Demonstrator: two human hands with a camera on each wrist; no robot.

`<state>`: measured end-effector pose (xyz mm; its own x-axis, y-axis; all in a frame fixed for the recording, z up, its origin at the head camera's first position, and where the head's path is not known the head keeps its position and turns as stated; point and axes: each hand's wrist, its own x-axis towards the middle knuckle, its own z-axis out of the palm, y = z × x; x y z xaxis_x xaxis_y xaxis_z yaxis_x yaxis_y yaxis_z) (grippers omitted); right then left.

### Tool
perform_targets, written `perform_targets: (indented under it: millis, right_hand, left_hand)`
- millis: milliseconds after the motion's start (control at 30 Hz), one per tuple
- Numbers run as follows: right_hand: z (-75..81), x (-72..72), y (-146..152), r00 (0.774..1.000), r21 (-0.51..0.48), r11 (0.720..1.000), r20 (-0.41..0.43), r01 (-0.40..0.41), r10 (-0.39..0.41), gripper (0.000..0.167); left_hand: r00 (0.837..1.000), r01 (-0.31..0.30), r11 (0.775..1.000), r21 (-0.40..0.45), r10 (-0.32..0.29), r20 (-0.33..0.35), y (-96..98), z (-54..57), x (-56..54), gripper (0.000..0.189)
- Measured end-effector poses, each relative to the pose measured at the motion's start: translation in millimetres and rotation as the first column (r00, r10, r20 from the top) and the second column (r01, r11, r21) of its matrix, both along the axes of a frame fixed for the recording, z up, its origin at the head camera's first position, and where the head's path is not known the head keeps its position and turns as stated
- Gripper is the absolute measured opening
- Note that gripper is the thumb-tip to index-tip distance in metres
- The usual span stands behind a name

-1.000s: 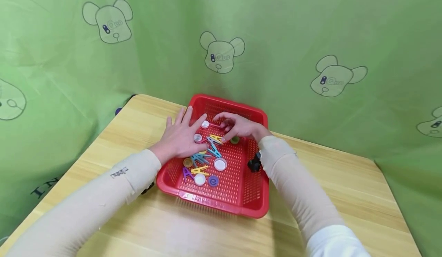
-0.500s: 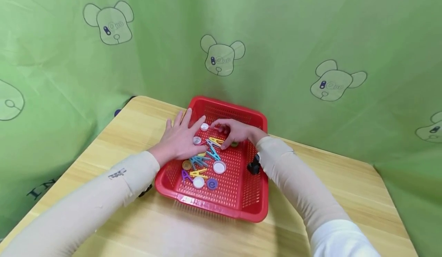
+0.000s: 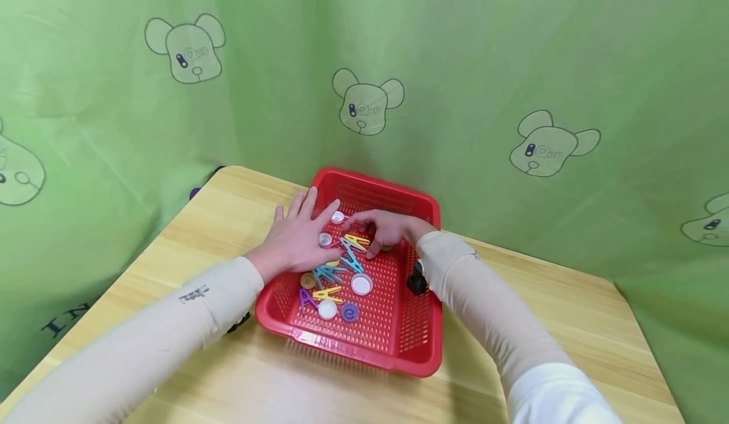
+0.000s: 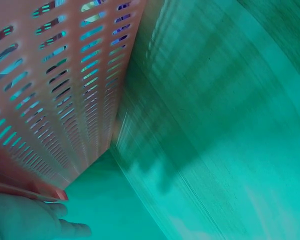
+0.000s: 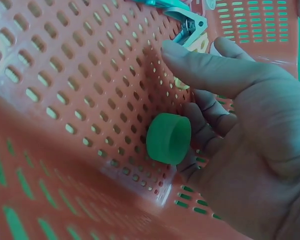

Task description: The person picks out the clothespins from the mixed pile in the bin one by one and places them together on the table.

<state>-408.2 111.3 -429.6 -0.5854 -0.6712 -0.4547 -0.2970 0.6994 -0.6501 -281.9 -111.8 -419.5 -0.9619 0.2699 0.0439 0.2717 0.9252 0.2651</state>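
Observation:
My left hand [image 3: 296, 237] rests with fingers spread across the left rim of a red plastic basket [image 3: 342, 349]. Inside the basket, my right hand [image 3: 390, 226] reaches down, index finger and thumb apart, over a yellow clothespin [image 3: 357, 242]. Blue clothespins [image 3: 353, 262] lie close by. In the right wrist view, a green bottle cap [image 5: 165, 137] sits on its side near the curved lower fingers, and a grey-blue clothespin [image 5: 192, 27] lies beyond the thumb tip. Nothing is visibly gripped in either hand. The left wrist view shows the basket's slotted outer wall [image 4: 65, 80].
Toward the basket's front left lie a purple clothespin [image 3: 306, 299], another yellow clothespin [image 3: 328, 294], a white cap [image 3: 361, 284], a purple cap [image 3: 350, 312] and a gold-brown cap [image 3: 308, 281]. A wooden table [image 3: 228, 373] supports the basket; green printed curtains [image 3: 455, 44] hang behind.
My right hand has shifted slightly left and lower over the clothespins. The left hand keeps its place on the rim. The whole scene sits a little lower as the head view tilts.

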Motion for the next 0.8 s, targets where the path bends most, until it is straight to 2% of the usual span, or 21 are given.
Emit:
perform_targets:
  millis: [400,800]
  right_hand:
    - [-9.7,-0.5,1.3,0.999,0.001,0.999,-0.019,-0.036,0.036,0.053]
    - [-6.2,-3.7,-1.3,0.995,-0.008,0.999,-0.082,-0.052,0.051,0.046]
  left_hand:
    - [1.0,-0.013,1.0,0.007,0.013,0.025,3.9,-0.6,1.1,0.097]
    - [0.998,-0.056,0.998,0.009,0.056,-0.003,1.2,0.2,0.9,0.096]
